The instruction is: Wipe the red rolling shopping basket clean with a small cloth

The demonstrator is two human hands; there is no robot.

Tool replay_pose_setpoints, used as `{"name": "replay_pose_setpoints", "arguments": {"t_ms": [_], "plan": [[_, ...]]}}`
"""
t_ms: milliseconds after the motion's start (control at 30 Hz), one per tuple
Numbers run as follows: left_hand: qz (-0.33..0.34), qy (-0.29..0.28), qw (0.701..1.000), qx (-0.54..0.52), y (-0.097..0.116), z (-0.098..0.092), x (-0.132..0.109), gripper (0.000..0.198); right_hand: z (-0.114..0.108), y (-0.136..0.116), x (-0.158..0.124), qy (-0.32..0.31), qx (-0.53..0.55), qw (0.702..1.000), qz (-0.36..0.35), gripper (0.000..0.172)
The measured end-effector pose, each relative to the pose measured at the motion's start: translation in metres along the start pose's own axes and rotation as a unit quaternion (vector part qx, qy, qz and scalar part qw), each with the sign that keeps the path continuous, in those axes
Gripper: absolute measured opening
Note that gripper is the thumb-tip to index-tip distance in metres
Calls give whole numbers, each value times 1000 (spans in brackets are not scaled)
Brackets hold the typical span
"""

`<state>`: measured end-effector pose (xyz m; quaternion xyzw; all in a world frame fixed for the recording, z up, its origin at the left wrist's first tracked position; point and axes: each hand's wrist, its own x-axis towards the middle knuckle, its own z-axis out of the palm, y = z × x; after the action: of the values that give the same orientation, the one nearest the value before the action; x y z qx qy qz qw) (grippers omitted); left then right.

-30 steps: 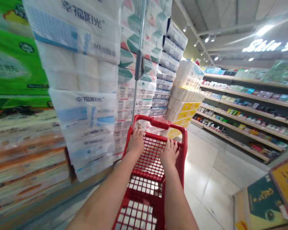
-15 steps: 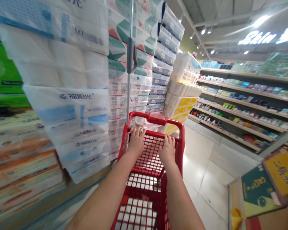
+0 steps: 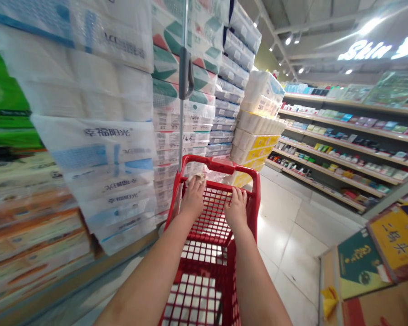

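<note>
A red plastic shopping cart (image 3: 204,233) with grid walls stands in front of me. My left hand (image 3: 193,197) is closed over the left part of its upper basket bar, the fingers hooked over the top. A small pale crumpled thing shows at those fingertips; I cannot make out what it is. My right hand (image 3: 237,206) curls over the same bar further right. Beyond both hands lies the cart's thick red handle (image 3: 221,165), touched by neither. A grey pole (image 3: 182,113) with a dark clip rises behind the cart's left corner.
Stacked toilet paper packs (image 3: 112,145) line the left side. Green-and-white tissue packs (image 3: 170,68) and yellow-white bundles (image 3: 258,147) stand further back. Shelves of small boxed goods (image 3: 340,149) fill the right. Cartons (image 3: 360,267) sit at lower right beside the tiled floor (image 3: 282,226).
The surroundings shift slightly in view: the packs sit a little higher and the cartons at right a little further left. Both hands keep their places on the cart.
</note>
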<state>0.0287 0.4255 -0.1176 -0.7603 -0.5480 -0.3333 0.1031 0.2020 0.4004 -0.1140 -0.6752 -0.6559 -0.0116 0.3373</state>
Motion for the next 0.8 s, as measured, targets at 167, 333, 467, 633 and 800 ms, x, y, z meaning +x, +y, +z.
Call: {"name": "replay_pose_setpoints", "arguments": {"t_ms": [167, 333, 467, 633, 800], "plan": [[3, -18, 1000, 2, 2, -3, -1, 65, 0, -1, -1, 2, 0, 1000, -4, 68], [-12, 7, 1000, 8, 2, -2, -1, 65, 0, -2, -1, 3, 10, 1000, -2, 68], [1, 0, 1000, 26, 3, -3, -3, 61, 1, -2, -2, 7, 10, 1000, -9, 67], [-17, 13, 999, 38, 1, -4, -3, 59, 1, -2, -2, 9, 9, 1000, -10, 68], [45, -9, 998, 31, 3, -1, -3, 56, 0, -3, -2, -6, -17, 1000, 0, 69]]}}
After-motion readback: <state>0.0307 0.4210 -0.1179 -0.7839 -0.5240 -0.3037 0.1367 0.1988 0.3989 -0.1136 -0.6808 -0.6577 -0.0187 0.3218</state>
